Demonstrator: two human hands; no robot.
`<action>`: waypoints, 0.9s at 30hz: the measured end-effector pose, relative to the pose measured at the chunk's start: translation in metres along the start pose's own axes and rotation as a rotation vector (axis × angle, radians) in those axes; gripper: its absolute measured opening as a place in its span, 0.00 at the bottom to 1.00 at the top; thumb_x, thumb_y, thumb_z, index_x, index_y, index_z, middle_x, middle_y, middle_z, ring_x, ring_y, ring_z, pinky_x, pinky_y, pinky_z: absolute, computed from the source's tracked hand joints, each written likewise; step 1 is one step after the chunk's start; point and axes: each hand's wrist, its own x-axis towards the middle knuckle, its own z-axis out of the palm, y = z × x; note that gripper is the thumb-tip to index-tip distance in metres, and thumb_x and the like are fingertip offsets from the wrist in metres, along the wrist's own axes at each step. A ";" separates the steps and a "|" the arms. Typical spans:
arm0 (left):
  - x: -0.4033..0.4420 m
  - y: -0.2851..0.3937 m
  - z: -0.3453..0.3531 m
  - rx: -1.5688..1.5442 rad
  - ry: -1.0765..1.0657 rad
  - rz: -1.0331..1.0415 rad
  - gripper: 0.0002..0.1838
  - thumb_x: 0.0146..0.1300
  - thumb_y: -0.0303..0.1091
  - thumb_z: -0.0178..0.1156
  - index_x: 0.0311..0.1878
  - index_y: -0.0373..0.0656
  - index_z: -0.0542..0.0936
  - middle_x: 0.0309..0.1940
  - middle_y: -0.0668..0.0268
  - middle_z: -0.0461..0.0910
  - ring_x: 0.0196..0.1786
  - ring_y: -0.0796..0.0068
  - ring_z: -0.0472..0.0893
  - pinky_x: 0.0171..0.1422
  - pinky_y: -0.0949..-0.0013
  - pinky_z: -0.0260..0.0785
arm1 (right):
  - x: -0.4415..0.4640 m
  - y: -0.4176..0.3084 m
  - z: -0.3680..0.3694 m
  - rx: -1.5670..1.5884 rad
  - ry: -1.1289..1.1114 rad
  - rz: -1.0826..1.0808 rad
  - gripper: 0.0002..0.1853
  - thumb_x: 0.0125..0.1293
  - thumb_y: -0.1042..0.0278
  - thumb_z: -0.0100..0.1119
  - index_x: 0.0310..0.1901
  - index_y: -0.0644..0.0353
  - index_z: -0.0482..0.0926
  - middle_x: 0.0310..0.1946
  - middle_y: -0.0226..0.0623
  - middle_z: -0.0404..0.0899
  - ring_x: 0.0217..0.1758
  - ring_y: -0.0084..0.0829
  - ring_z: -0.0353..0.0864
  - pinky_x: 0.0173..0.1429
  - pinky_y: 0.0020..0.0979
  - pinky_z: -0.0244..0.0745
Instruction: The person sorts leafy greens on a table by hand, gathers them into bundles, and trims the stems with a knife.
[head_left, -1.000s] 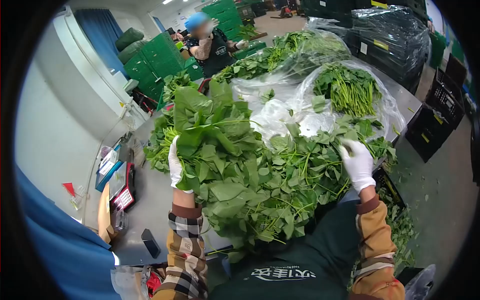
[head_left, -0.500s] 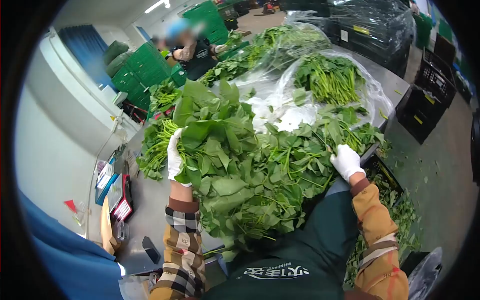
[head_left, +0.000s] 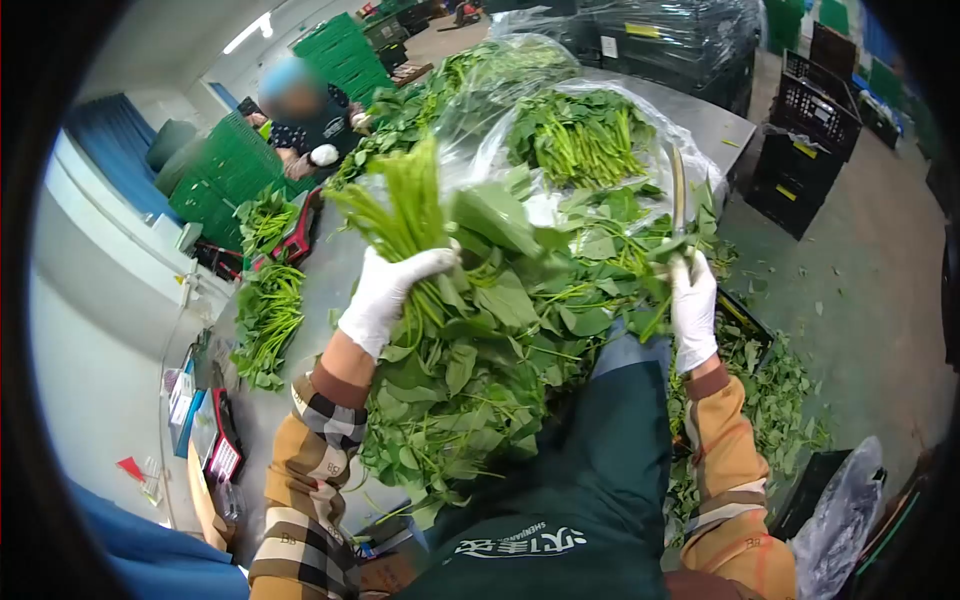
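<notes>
The left hand [head_left: 385,295], in a white glove, is wrapped around a thick bunch of green leafy stems [head_left: 405,205], its thumb lying across them. The pale green stem ends point upward above the fist, slightly blurred, and the broad leaves spill to the right and below. The right hand [head_left: 692,310], also gloved in white, is partly closed, with its fingers bent together at some leafy sprigs. A long, narrow, slightly curved tool [head_left: 679,190] rises upright from just above its fingertips; leaves cover its lower end, so how it is gripped cannot be told.

Between and below the hands, a large heap of loose green leaves and stems [head_left: 450,410] covers the near side of the grey metal table [head_left: 325,285]. Beyond the hands, a tied-looking mass of greens with its stems toward the wearer [head_left: 585,145] lies in clear plastic sheeting [head_left: 690,145], and more greens [head_left: 450,85] lie behind it, partly under plastic. At the left, two smaller bunches [head_left: 268,325] lie one beyond the other, the farther one beside a red-edged object [head_left: 302,228].

Across the table is a co-worker [head_left: 325,130] in a dark top. Black plastic crates [head_left: 795,175] stand on the grey floor [head_left: 815,270] at the right, where leaf scraps are scattered.
</notes>
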 end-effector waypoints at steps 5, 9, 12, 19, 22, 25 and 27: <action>0.028 0.000 0.084 0.189 -0.372 -0.084 0.19 0.50 0.26 0.70 0.47 0.35 0.79 0.36 0.65 0.84 0.38 0.77 0.82 0.48 0.71 0.74 | -0.031 -0.051 -0.006 -0.337 -0.033 -0.280 0.14 0.62 0.73 0.57 0.48 0.66 0.73 0.34 0.34 0.80 0.32 0.23 0.77 0.40 0.25 0.74; 0.044 0.000 0.144 0.339 -0.544 -0.055 0.23 0.47 0.26 0.72 0.49 0.36 0.78 0.42 0.66 0.83 0.44 0.79 0.79 0.50 0.73 0.72 | -0.041 -0.075 -0.025 -0.429 -0.138 -0.381 0.11 0.55 0.69 0.64 0.40 0.61 0.79 0.28 0.45 0.80 0.31 0.43 0.81 0.35 0.36 0.75; 0.052 -0.022 0.179 0.243 -0.594 -0.038 0.22 0.44 0.26 0.70 0.46 0.36 0.81 0.38 0.66 0.84 0.39 0.80 0.79 0.49 0.73 0.72 | -0.039 -0.061 -0.033 -0.364 -0.135 -0.513 0.12 0.56 0.70 0.65 0.43 0.58 0.80 0.30 0.41 0.82 0.29 0.41 0.82 0.35 0.33 0.76; 0.070 -0.039 0.222 0.372 -0.731 -0.137 0.22 0.39 0.26 0.71 0.43 0.37 0.82 0.37 0.65 0.85 0.38 0.76 0.81 0.48 0.72 0.74 | -0.039 -0.051 -0.069 -0.577 -0.119 -0.293 0.11 0.58 0.68 0.63 0.43 0.58 0.81 0.31 0.40 0.83 0.30 0.40 0.83 0.35 0.33 0.75; 0.070 -0.039 0.231 0.540 -0.775 -0.038 0.22 0.38 0.34 0.72 0.40 0.36 0.82 0.34 0.58 0.84 0.37 0.66 0.82 0.46 0.69 0.74 | -0.038 -0.040 -0.079 -0.648 -0.135 -0.228 0.12 0.59 0.60 0.60 0.42 0.54 0.81 0.29 0.40 0.82 0.31 0.45 0.81 0.36 0.38 0.75; 0.060 -0.038 0.241 0.632 -0.800 0.028 0.21 0.38 0.38 0.69 0.37 0.35 0.81 0.31 0.53 0.83 0.35 0.56 0.82 0.44 0.64 0.74 | -0.041 -0.029 -0.084 -0.615 -0.071 -0.169 0.12 0.59 0.57 0.60 0.41 0.53 0.81 0.27 0.40 0.81 0.30 0.45 0.80 0.35 0.38 0.74; 0.054 -0.038 0.250 0.654 -0.820 0.044 0.20 0.39 0.39 0.69 0.36 0.36 0.81 0.30 0.52 0.82 0.34 0.53 0.81 0.43 0.62 0.74 | -0.046 -0.011 -0.091 -0.657 -0.050 -0.120 0.10 0.57 0.64 0.63 0.40 0.57 0.82 0.28 0.40 0.82 0.29 0.41 0.81 0.34 0.33 0.74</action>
